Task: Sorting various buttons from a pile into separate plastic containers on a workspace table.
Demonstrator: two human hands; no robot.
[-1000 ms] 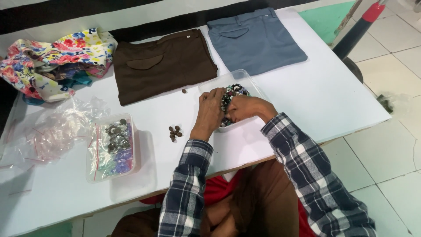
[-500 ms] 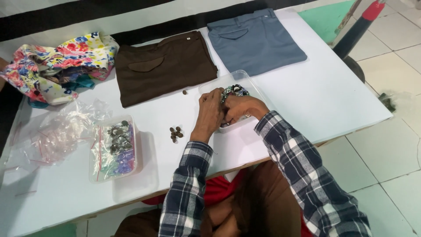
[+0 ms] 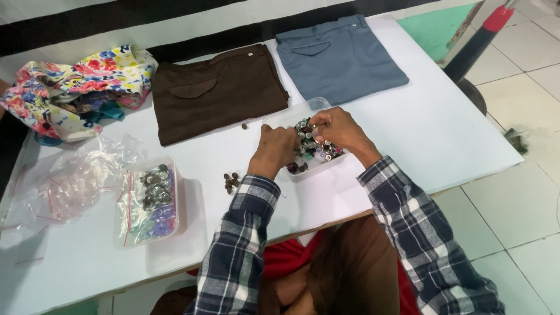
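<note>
Your right hand (image 3: 338, 129) fingers pinch a metal button from the heap in the clear tray (image 3: 297, 114); your left hand (image 3: 276, 149) fingers curl into that heap, their grip hidden. The tray sits mid-bench (image 3: 443, 122), just below the brown trousers (image 3: 219, 93). Bare bench lies to your right up to the edge.

Both forearms in plaid sleeves reach forward and converge, the left hand (image 3: 275, 149) curled palm-down with fingers bent inward, the right hand (image 3: 337, 129) arched beside it, fingertips pinched together.
</note>
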